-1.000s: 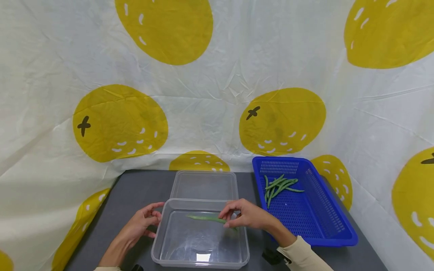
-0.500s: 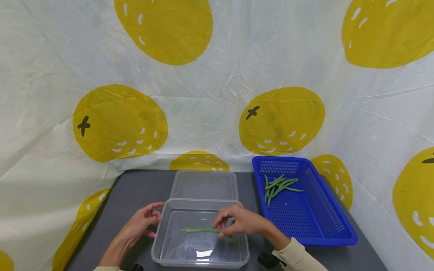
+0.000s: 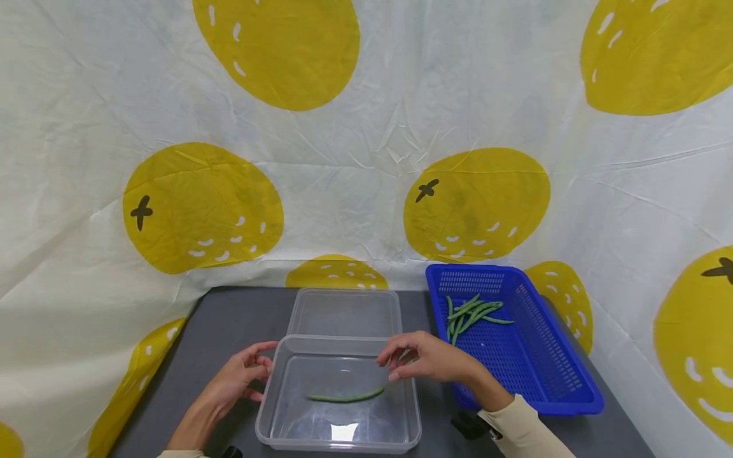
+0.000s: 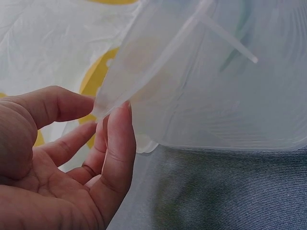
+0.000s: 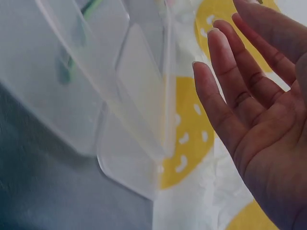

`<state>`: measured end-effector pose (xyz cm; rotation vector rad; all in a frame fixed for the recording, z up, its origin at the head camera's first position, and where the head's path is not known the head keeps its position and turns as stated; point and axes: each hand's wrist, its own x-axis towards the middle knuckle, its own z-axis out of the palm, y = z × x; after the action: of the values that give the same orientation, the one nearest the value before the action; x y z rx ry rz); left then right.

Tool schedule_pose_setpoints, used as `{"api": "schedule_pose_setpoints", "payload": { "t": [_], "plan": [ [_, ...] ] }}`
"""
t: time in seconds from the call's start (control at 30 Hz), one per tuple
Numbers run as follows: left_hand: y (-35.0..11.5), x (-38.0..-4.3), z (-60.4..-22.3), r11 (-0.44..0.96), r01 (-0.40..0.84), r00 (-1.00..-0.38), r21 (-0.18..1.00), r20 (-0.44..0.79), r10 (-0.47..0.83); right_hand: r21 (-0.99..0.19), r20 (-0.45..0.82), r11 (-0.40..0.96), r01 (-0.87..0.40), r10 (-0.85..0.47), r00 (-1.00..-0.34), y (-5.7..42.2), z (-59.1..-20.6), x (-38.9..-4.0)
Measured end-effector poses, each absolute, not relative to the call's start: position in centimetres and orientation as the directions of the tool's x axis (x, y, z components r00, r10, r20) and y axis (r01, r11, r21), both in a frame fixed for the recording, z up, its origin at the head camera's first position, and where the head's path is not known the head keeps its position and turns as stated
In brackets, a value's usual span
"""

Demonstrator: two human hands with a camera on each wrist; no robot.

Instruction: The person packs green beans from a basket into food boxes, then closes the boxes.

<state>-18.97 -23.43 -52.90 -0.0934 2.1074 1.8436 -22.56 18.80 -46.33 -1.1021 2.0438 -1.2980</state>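
A single green bean (image 3: pixel 346 399) lies crosswise on the floor of the clear plastic container (image 3: pixel 417 420) in the head view. My left hand (image 3: pixel 239 375) pinches the container's left rim between thumb and fingers, which the left wrist view shows close up at the container wall (image 4: pixel 225 110). Above the container's right side hovers my right hand (image 3: pixel 426 362), fingers loosely bent and holding nothing. In the right wrist view the right hand (image 5: pixel 264 100) has its fingers spread apart from the container. Through the cloudy plastic there, the bean (image 5: pixel 69 67) shows as a blurred green streak.
A blue perforated basket (image 3: pixel 527 362) stands to the right, with several green beans (image 3: pixel 472 313) heaped toward its back left. Behind the container lies a clear lid (image 3: pixel 346 313) on the dark grey table (image 3: pixel 240 312). A fruit-print curtain (image 3: pixel 343 210) encloses the back and sides.
My right hand lowered the green bean into the container, let go of it and rose up and to the right. The left hand has stayed at the rim.
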Motion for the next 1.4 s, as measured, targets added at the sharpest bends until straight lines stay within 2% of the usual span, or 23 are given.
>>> {"api": "schedule_pose_setpoints", "payload": {
  "t": [0.23,0.67,0.87,1.1,1.4],
  "plan": [
    [-23.3,-19.0,-52.8,0.162,-0.267,-0.943,0.95,-0.292,0.16,-0.891,0.019,0.271,-0.363,-0.778,-0.628,21.4,-45.4,-23.3],
    [-23.3,-19.1,-52.7,0.162,-0.254,-0.942,0.954,-0.282,0.184,-0.835,0.046,0.352,-0.423,-0.722,-0.691,26.3,-44.9,-25.6],
    [-23.3,-19.0,-52.6,0.157,-0.264,-0.938,0.952,-0.291,0.188,-0.837,0.042,0.362,-0.411,-0.706,-0.707,28.3,-45.4,-26.8],
    [-23.3,-18.9,-52.5,0.155,-0.278,-0.936,0.948,-0.303,0.176,-0.842,0.081,0.311,-0.441,-0.736,-0.673,30.7,-46.4,-28.4],
    [-23.4,-18.8,-52.6,0.147,-0.279,-0.936,0.949,-0.303,0.177,-0.787,0.11,0.375,-0.489,-0.696,-0.71,33.5,-47.6,-30.5]
  ]
}}
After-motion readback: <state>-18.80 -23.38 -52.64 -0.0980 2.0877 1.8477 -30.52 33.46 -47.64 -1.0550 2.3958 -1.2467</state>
